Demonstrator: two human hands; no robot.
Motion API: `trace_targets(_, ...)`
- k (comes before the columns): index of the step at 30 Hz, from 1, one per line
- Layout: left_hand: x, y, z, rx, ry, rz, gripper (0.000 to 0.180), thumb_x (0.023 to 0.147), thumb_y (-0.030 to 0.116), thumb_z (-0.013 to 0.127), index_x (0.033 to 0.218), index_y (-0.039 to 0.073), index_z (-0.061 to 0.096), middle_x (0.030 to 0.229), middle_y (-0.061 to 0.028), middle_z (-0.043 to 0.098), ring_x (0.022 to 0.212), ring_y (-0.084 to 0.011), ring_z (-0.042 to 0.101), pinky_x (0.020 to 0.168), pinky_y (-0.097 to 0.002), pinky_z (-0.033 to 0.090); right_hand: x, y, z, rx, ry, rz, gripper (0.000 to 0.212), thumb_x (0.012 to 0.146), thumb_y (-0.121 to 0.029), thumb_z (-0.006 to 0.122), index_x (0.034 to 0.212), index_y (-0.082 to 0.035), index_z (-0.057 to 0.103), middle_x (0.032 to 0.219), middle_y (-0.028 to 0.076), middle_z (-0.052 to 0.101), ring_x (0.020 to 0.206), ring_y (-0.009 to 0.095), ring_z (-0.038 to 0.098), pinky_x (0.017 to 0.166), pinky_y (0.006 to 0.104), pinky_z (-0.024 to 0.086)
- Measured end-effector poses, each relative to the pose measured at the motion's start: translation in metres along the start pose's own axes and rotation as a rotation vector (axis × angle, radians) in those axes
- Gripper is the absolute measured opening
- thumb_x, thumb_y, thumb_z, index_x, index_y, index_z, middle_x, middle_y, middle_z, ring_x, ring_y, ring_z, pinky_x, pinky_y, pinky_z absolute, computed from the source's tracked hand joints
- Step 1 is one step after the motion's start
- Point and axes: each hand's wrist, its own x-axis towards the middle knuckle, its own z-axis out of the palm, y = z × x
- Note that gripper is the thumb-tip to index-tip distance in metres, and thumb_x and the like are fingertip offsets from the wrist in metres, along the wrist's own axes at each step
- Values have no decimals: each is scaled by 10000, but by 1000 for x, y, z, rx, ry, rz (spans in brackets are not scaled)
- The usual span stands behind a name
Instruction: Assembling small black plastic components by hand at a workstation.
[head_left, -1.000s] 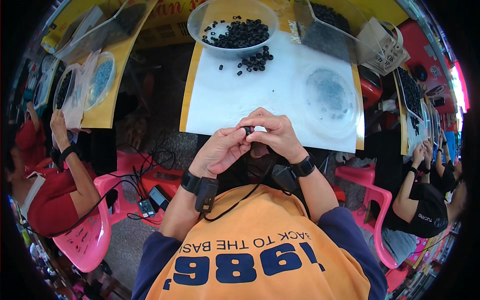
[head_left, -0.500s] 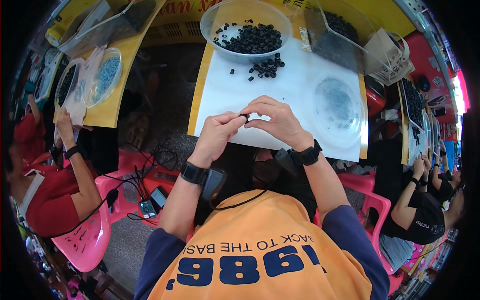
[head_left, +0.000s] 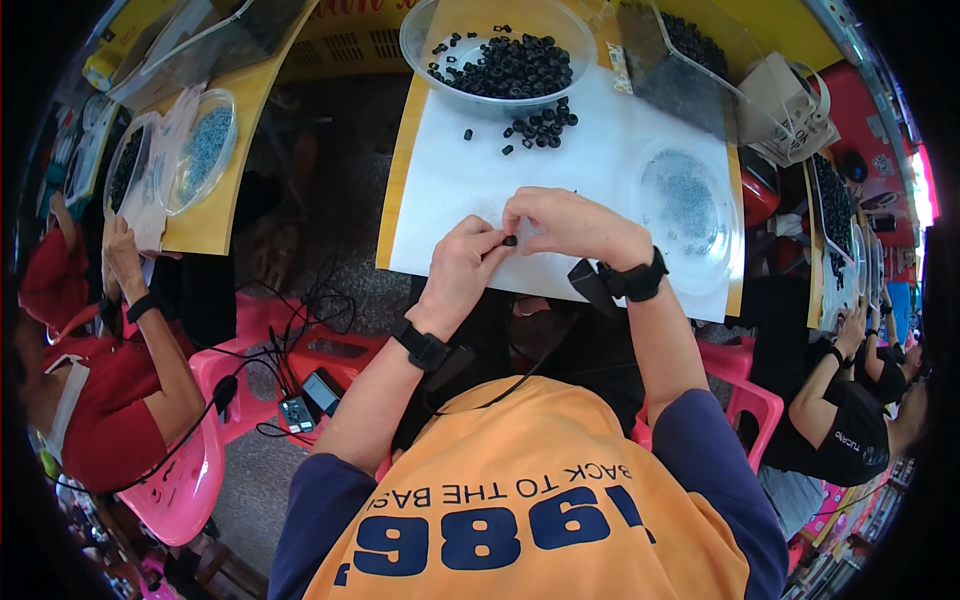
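Observation:
Over the near edge of the white-covered table, my left hand [head_left: 463, 268] pinches a small black cylindrical part [head_left: 510, 241] between thumb and forefinger. My right hand [head_left: 575, 226] meets it from the other side, its fingers curled around the part's top and side. Whether the right fingertips hold anything smaller is hidden. Beyond my hands lies a loose group of similar black parts [head_left: 541, 129]. They spill in front of a clear round tub [head_left: 408, 62] holding many more. To the right of my hands sits a clear shallow dish [head_left: 655, 262] with tiny pale-blue pieces.
A clear bin [head_left: 680, 98] of black parts stands at the back right, beside a pale tote bag [head_left: 785, 105]. Co-workers sit on both sides; the left one's hand [head_left: 124, 260] is at a neighbouring table [head_left: 205, 232]. Cables [head_left: 285, 345] hang near a red stool at left.
Both hands have shifted slightly right, still together at the small black part. My right wrist has turned, bringing its fingers further over the part. The view has shifted a little.

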Motion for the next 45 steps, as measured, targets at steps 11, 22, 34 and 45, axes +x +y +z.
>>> trace_targets(11, -6, -4, 7, -5, 5, -82, 178, 760, -22, 655, 937, -14, 638, 898, -165, 636, 867, -343, 620, 708, -381, 498, 51, -21, 49, 85, 504, -311, 397, 897, -279, 591, 1229, -63, 570, 1190, 135, 598, 1099, 291, 561, 950, 370, 451)
trace_targets(22, -4, -8, 10, -100, 95, 15, 160, 751, -64, 594, 904, -17, 600, 861, -158, 638, 840, -350, 625, 686, -387, 496, 60, -12, 58, 350, 192, -263, 500, 944, -373, 465, 1339, -69, 473, 1274, 158, 554, 1182, 328, 523, 1022, 384, 403)
trace_targets(34, -6, -8, 8, -10, 69, -118, 111, 753, -22, 608, 861, -8, 627, 866, -178, 626, 824, -361, 618, 678, -388, 501, 58, -10, 61, 351, 374, -301, 300, 920, -119, 450, 1166, -25, 594, 1101, 148, 624, 1011, 297, 588, 915, 362, 461)
trace_targets(45, -8, 14, -21, -970, -150, -606, 268, 907, 229, 638, 717, 41, 650, 620, 32, 496, 563, -46, 419, 508, -184, 297, -37, -43, 22, 265, 359, 47, 295, 846, -152, 669, 1130, -76, 654, 891, 61, 591, 781, 165, 593, 707, 277, 475)
